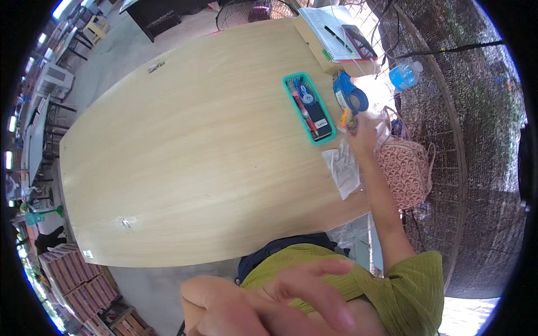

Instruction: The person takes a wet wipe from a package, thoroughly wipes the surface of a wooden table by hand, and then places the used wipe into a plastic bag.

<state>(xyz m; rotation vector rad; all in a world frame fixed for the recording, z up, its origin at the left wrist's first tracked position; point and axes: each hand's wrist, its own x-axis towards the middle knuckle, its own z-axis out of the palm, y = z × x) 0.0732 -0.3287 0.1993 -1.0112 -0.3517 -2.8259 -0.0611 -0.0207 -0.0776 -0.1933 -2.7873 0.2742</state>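
the right hand [363, 134] reaches out to the table's [185, 162] right edge, fingers closed on a small colourful packet [347, 120] just right of the teal tray [309, 107], whose long axis runs away from the person. the left hand [280, 305] hangs near the body, fingers loosely spread and empty, far from the tray.
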